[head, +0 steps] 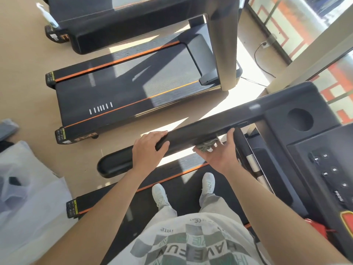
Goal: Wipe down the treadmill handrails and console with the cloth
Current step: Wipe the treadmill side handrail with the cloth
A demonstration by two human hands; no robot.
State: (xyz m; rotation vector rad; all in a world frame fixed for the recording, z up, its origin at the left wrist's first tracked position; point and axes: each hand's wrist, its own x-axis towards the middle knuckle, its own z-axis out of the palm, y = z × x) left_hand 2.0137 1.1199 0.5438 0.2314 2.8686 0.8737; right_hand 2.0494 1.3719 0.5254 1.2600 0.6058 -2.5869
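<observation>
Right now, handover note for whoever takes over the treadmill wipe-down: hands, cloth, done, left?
Left hand: gripping the end of the left handrail, no cloth.
Right hand: pressing the grey-green cloth against the handrail's underside, near the console end.
Console with cup holder: to the right, nothing touching it.
Done: cannot tell from this view how much is already wiped.
Left: likely the remaining handrail, the inner grip bar and the console.

We see a tan floor (24,60) crossed by bright patches of sunlight, with a neighbouring treadmill (124,88) and another one (114,22) parked side by side on it, their black decks edged in orange. Along the right runs a window wall (286,25) with orange patterned markings, a pale pillar (313,54) before it. A black cable (257,60) trails from an outlet there.
</observation>
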